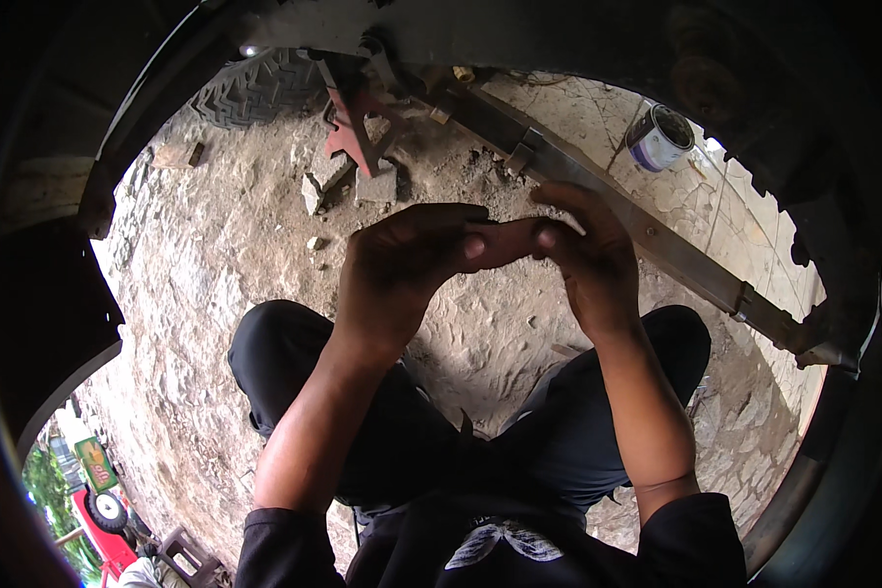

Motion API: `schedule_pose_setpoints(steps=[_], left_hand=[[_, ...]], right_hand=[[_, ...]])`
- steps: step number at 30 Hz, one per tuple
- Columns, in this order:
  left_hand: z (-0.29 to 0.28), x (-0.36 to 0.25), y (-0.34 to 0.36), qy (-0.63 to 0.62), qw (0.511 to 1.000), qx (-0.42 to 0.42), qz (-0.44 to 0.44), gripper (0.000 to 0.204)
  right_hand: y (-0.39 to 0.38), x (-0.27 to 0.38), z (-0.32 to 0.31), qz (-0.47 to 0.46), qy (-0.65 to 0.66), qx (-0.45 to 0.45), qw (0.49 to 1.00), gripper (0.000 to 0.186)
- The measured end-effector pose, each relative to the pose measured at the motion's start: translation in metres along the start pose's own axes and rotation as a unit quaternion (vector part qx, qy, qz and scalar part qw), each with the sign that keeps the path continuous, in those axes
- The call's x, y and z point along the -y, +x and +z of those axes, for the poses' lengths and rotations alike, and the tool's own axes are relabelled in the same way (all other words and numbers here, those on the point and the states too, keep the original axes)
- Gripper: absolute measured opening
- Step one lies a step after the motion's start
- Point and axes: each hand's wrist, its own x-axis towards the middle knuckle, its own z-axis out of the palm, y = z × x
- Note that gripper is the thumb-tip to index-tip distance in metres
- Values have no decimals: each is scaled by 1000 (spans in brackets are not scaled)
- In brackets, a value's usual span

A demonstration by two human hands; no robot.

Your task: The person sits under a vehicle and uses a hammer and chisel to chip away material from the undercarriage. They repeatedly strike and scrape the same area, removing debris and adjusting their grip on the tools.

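Observation:
My left hand (402, 265) and my right hand (583, 250) are raised in front of me, fingers curled, thumbs turned toward each other. Both grip a small reddish-brown piece (508, 239) between them; the fingers hide much of it, and I cannot make out what it is. Behind my hands a long steel beam (686, 265) with clamps runs diagonally. Beyond them stands a red jack stand (353, 127) beside broken concrete blocks (375, 186).
Dark vehicle bodywork (559, 34) arches overhead. A treaded tyre (250, 93) lies at the back; a paint can (661, 142) is at the right. My bent knees (274, 343) rest over dirt ground (176, 323). A red wheeled machine (103, 524) shows at lower left.

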Motion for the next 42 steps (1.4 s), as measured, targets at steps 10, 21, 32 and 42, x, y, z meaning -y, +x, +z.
schedule_pose_setpoints(steps=[10,21,32,42], left_hand=[[12,8,0,4,999,-3,52,31],[17,7,1,25,997,38,69,25],[13,9,2,34,994,30,102,21],[9,12,5,-60,997,21,49,23]], right_hand=[[-7,-6,3,-163,-301,-2,939,30],[-8,-2,7,28,-104,67,992,27],[-9,3,6,3,-9,61,998,32],[-7,4,0,4,11,69,998,28]])
